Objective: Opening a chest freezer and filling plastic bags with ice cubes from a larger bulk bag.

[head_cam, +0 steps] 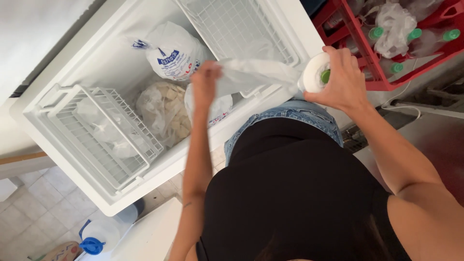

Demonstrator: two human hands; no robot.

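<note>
Over the open white chest freezer [67,63], the person's two hands were stretched apart with a strip of thin clear plastic film [256,73] drawn between them. The right hand [344,77] was clamped around a white roll of plastic bags [314,72] with a green core, held above the freezer's front edge near the person's denim waistband. The left hand [205,84] — blurred — was pinched shut on the free end of the film, above the freezer's middle. Below it lay a clear bag of pale pieces [164,111], and further in, a knotted white bag with blue print [174,50]. A white wire basket [104,135] hung at one end of the freezer, a second wire basket [237,26] at the other. Beside the freezer stood a red crate [357,63] of green-capped bottles — close to the right hand.
</note>
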